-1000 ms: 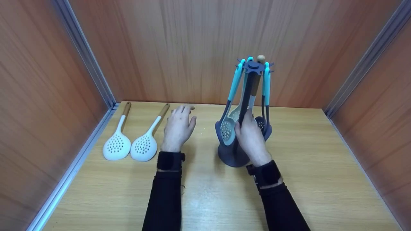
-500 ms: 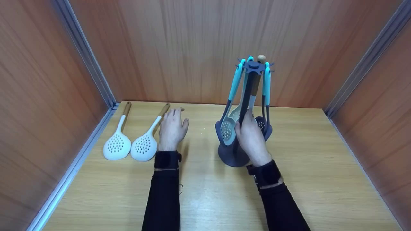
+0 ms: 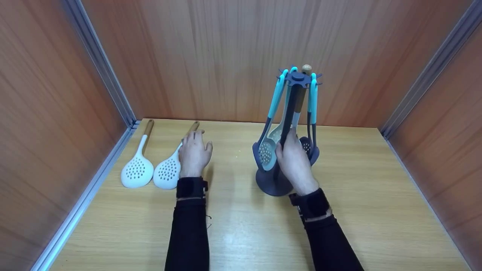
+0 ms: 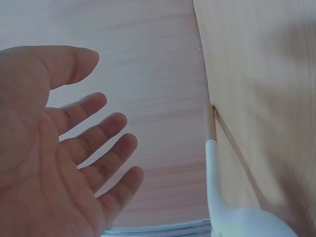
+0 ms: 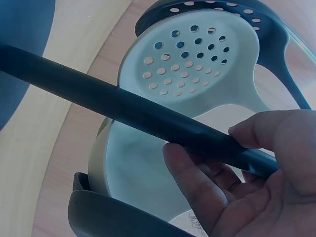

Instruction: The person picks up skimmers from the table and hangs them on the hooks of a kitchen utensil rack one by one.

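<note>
My left hand (image 3: pixel 195 156) is above a white skimmer (image 3: pixel 165 175) with a wooden handle, covering part of its handle in the head view. In the left wrist view that hand (image 4: pixel 69 153) has spread, slightly bent fingers and holds nothing; a white skimmer (image 4: pixel 211 173) lies apart from it. My right hand (image 3: pixel 296 165) grips the dark pole (image 3: pixel 290 113) of a utensil stand, thumb and fingers round it in the right wrist view. From the stand's top (image 3: pixel 298 78) hang several utensils, among them a pale green skimmer (image 3: pixel 267 152) and some turquoise-handled ones (image 3: pixel 277 94).
Another white skimmer (image 3: pixel 137 171) with a wooden handle lies at the left of the table (image 3: pixel 241 226). Wood-grain panels (image 3: pixel 226 56) stand behind and on both sides, with metal rails (image 3: pixel 101 165) at the corners.
My left hand has moved left, from beside the nearer white skimmer to over its handle. My right hand and the stand stay where they were.
</note>
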Demonstrator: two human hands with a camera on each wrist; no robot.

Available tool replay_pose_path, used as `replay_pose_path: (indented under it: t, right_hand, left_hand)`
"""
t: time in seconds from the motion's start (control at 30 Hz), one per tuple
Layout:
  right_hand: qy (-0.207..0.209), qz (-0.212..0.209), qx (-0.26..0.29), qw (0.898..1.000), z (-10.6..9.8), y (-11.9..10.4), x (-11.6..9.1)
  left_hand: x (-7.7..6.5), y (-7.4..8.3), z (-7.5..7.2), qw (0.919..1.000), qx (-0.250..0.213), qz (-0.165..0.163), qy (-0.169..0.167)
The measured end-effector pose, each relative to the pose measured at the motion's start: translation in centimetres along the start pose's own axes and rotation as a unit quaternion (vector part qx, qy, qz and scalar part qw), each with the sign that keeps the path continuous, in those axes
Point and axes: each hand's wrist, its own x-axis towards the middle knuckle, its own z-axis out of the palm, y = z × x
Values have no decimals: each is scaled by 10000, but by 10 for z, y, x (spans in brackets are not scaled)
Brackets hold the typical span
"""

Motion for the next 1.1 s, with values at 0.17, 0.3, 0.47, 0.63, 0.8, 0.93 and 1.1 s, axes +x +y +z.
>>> replay_pose_path:
  t: [0.17,0.3,0.47,0.63,0.8,0.93,1.1]
  right_hand:
    - [-16,41,-9,10000,0,0,1]
    - [-56,97,-1,9999,0,0,1]
    - [-79,96,-3,9999,0,0,0]
    - [-90,93,-28,9999,0,0,0]
    - [-113,128,-6,9999,0,0,0]
    - [-180,223,58,9996,0,0,1]
    - [-201,216,63,9995,0,0,2]
  left_hand:
    - [-1,-9,0,9995,-38,-256,-168]
    - [-2,-15,0,9991,-40,-396,-173]
    - [-4,-21,0,9981,17,-580,-224]
    - [-5,-26,0,9963,92,-800,-315]
    - [-7,-30,-1,9942,133,-1001,-368]
    - [-8,-32,0,9923,148,-1138,-455]
    - [-9,-37,2,9906,190,-1220,-589]
